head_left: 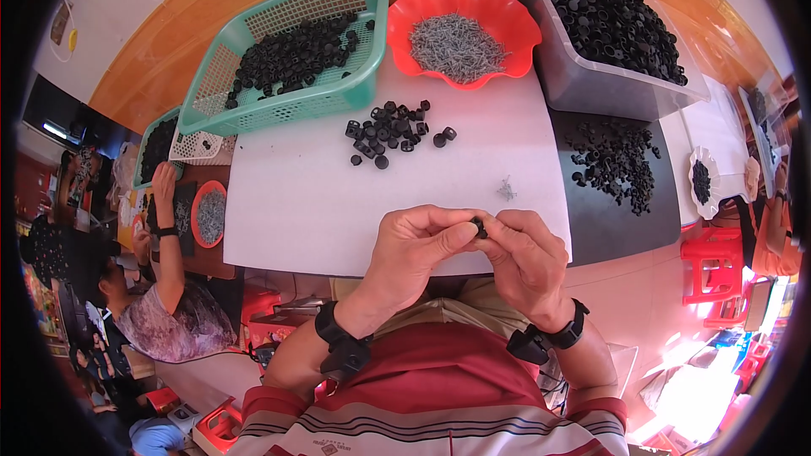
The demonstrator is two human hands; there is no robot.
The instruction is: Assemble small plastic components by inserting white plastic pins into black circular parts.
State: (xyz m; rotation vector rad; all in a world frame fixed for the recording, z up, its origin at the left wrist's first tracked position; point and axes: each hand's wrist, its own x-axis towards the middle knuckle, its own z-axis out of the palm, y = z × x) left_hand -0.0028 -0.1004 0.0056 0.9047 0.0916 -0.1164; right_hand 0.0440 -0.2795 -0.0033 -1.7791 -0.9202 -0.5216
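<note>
My left hand (425,245) and my right hand (528,257) meet over the front edge of the white work surface. Between their fingertips they pinch one small black plastic part (480,226), mostly covered by the fingers. Just beyond my hands lies a little heap of small grey screws (506,189). Farther back on the white sheet, a loose pile of black plastic pieces (387,130) is spread out, some round and some boxy. To the right, many smaller black parts (615,165) are scattered on a dark mat (657,221).
Along the back stand a green basket (279,105) of black parts, a red scalloped bowl (522,29) of screws and a clear bin (608,95) heaped with black caps. At left a person (173,312) works with similar parts. Red stools (710,263) stand at right.
</note>
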